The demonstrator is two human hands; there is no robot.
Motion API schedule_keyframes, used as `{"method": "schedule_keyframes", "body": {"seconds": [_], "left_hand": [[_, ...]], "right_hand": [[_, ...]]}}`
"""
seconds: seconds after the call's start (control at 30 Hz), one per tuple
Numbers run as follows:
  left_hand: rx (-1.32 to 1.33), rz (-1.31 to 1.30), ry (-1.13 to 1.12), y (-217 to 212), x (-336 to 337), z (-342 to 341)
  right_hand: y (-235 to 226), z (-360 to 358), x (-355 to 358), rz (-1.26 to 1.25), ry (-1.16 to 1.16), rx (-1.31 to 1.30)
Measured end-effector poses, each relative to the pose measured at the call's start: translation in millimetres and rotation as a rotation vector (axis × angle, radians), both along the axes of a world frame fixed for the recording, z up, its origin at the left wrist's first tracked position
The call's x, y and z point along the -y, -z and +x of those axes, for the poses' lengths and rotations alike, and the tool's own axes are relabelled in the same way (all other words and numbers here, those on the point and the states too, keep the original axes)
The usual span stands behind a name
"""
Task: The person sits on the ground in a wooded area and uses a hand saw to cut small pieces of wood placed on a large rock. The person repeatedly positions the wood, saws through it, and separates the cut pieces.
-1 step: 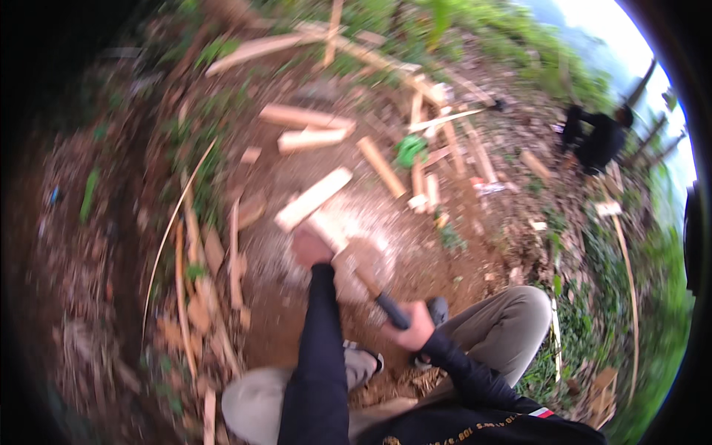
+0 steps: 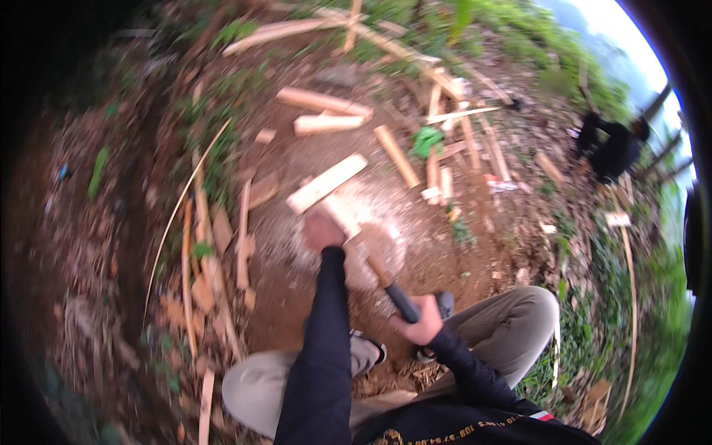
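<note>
Low over a pale patch of ground, my left hand is closed on the side of a short, light wood block, its fingers blurred. My right hand is wrapped round the dark grip of a tool with a brown shank. The tool points away from me to the block's near end; its head is too blurred to tell its kind. Just beyond the block, a longer pale wood piece lies at a slant on the ground.
Several cut wood pieces lie farther off, near a green bundle. Long sticks and scraps line the left side. A person in dark clothes sits at the far right. My bent knees flank my arms.
The whole view has shifted, so the scene sits farther right and higher. Both hands keep nearly the same place relative to the block, and the tool stays in my right hand.
</note>
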State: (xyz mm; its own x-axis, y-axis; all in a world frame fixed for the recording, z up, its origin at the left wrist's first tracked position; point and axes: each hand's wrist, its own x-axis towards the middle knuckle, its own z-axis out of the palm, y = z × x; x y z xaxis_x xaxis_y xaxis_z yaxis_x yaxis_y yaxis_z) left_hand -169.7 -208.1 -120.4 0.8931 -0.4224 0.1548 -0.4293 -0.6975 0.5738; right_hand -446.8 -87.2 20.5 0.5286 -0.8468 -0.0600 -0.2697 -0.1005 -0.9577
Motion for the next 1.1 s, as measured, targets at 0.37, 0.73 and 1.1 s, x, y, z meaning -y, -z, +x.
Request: {"method": "schedule_keyframes", "body": {"seconds": [0.37,0.73,1.1], "left_hand": [[-0.291,-0.072,-0.023,-33.2,5.2,-20.3],[-0.281,-0.01,-0.026,-33.0,-1.1,-23.8],[-0.255,-0.201,0.038,-27.5,-3.7,-21.9]], "right_hand": [[-2.4,27.3,11.6,-0.081,0.088,-0.04],[-3.1,33.5,21.9,-0.003,0.044,-0.038],[9.3,37.9,37.8,-0.024,0.013,-0.026]]}}
